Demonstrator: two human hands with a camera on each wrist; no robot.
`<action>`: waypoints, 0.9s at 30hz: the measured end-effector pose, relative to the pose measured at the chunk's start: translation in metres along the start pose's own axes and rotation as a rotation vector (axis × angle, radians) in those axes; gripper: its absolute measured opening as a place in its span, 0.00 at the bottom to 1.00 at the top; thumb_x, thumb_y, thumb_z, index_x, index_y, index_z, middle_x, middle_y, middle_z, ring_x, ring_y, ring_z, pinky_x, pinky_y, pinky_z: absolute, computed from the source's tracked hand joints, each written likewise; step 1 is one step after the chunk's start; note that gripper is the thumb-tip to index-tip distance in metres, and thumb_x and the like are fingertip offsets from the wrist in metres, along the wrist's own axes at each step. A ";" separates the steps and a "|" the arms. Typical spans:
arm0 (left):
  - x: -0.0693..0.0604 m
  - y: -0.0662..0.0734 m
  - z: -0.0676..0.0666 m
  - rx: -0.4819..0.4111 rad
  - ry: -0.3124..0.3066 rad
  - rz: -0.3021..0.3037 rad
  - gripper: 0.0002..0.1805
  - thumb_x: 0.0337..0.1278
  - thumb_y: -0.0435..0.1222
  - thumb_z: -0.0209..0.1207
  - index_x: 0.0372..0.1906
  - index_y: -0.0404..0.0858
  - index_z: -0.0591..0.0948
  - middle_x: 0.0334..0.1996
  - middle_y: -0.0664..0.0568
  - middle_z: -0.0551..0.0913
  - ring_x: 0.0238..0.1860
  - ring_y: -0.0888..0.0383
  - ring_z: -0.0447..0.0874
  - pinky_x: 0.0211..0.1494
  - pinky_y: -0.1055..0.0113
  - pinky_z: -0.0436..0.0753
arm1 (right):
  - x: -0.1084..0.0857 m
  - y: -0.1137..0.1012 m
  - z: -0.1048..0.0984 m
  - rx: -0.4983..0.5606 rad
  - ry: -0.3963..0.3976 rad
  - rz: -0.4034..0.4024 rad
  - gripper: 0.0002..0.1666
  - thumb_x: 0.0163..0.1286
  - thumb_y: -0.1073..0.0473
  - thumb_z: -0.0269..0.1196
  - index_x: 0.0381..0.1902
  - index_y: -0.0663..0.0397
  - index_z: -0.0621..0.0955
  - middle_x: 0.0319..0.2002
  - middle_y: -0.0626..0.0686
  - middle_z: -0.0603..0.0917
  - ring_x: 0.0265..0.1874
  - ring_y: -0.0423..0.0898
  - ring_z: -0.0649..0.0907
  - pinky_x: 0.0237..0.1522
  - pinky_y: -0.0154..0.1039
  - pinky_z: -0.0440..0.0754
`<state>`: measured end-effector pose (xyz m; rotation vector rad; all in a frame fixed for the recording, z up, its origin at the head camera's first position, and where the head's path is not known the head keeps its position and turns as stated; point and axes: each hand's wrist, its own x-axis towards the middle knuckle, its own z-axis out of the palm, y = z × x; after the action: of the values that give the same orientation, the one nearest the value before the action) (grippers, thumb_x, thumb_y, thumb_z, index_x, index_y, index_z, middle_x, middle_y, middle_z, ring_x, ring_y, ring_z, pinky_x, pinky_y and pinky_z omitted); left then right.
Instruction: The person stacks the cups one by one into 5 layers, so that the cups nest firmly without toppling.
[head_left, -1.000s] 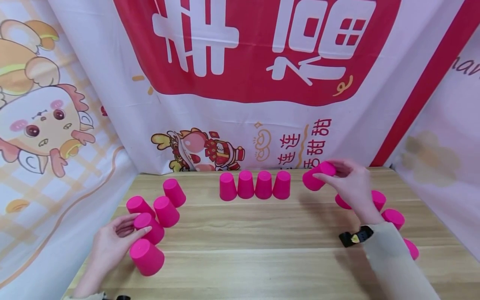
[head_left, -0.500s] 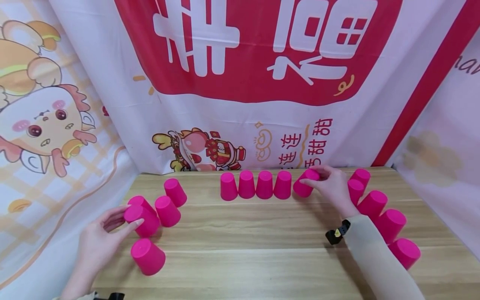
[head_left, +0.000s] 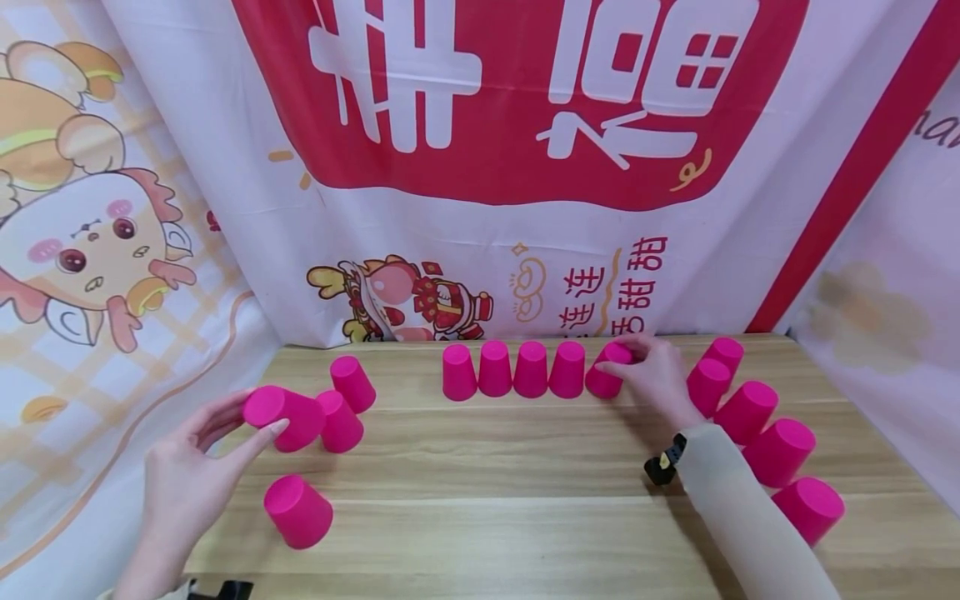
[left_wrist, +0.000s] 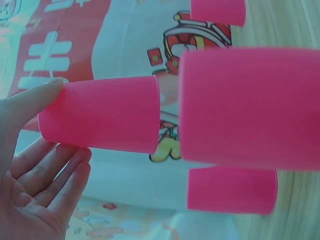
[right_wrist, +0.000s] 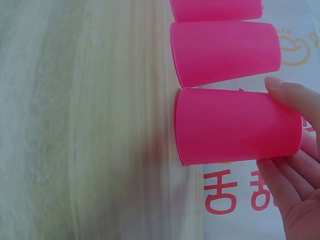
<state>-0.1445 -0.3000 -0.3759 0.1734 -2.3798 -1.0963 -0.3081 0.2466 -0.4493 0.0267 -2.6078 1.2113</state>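
Note:
My left hand (head_left: 187,475) grips a pink plastic cup (head_left: 288,417) near its closed end, thumb on one side and fingers on the other. That cup hangs above the table, and in the left wrist view the held cup (left_wrist: 102,115) stands apart from the cups around it. At the back, my right hand (head_left: 660,377) pinches another pink cup (head_left: 604,373), upside down at the right end of a row. In the right wrist view this held cup (right_wrist: 235,127) sits close beside its neighbour (right_wrist: 227,52), rim at the table.
Several upside-down cups (head_left: 531,371) make up the back row. More cups (head_left: 780,452) line the right side under my right forearm. On the left stand a front cup (head_left: 298,512) and back cups (head_left: 352,385). Printed cloth (head_left: 480,225) hangs behind the wooden table (head_left: 510,533).
My left hand has lifted a cup off the table, up and slightly back. My right hand has brought its cup left and down to the end of the back row.

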 end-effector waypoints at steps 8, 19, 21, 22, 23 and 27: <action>0.007 0.026 0.008 -0.013 0.009 0.110 0.34 0.49 0.45 0.78 0.63 0.42 0.82 0.54 0.51 0.85 0.48 0.76 0.79 0.52 0.86 0.73 | 0.004 0.002 0.004 0.011 -0.034 -0.015 0.35 0.62 0.51 0.77 0.64 0.56 0.80 0.54 0.58 0.83 0.51 0.56 0.81 0.55 0.54 0.82; 0.037 0.063 0.033 -0.060 -0.071 0.264 0.31 0.54 0.48 0.75 0.64 0.46 0.81 0.55 0.53 0.85 0.53 0.55 0.84 0.52 0.83 0.76 | 0.003 0.001 0.006 0.030 -0.062 0.040 0.38 0.61 0.50 0.77 0.66 0.56 0.78 0.56 0.59 0.82 0.53 0.57 0.80 0.56 0.53 0.82; 0.044 0.068 0.041 -0.069 -0.088 0.293 0.31 0.54 0.48 0.75 0.64 0.47 0.81 0.55 0.54 0.85 0.52 0.56 0.84 0.54 0.80 0.77 | 0.002 0.001 0.006 0.035 -0.066 0.045 0.38 0.61 0.50 0.77 0.67 0.55 0.78 0.56 0.59 0.82 0.53 0.57 0.80 0.56 0.53 0.82; 0.048 0.071 0.045 -0.076 -0.097 0.307 0.31 0.54 0.48 0.75 0.64 0.47 0.82 0.54 0.54 0.85 0.52 0.56 0.84 0.54 0.79 0.78 | 0.002 0.001 0.006 0.037 -0.067 0.048 0.39 0.61 0.50 0.77 0.67 0.55 0.78 0.57 0.58 0.82 0.54 0.57 0.80 0.56 0.53 0.82; 0.053 0.074 0.050 -0.083 -0.105 0.314 0.31 0.54 0.49 0.75 0.64 0.47 0.81 0.54 0.54 0.85 0.52 0.57 0.84 0.54 0.77 0.78 | 0.002 0.001 0.006 0.040 -0.069 0.048 0.39 0.61 0.50 0.77 0.67 0.54 0.78 0.57 0.58 0.81 0.54 0.57 0.80 0.56 0.53 0.82; 0.066 0.083 0.069 -0.134 -0.147 0.304 0.32 0.56 0.51 0.73 0.65 0.46 0.80 0.55 0.54 0.84 0.53 0.56 0.84 0.55 0.72 0.81 | 0.001 0.002 0.006 0.048 -0.070 0.056 0.39 0.61 0.49 0.77 0.68 0.53 0.78 0.57 0.58 0.81 0.54 0.56 0.80 0.56 0.53 0.82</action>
<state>-0.2285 -0.2190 -0.3259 -0.3160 -2.3478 -1.1463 -0.3112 0.2431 -0.4543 0.0048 -2.6550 1.3150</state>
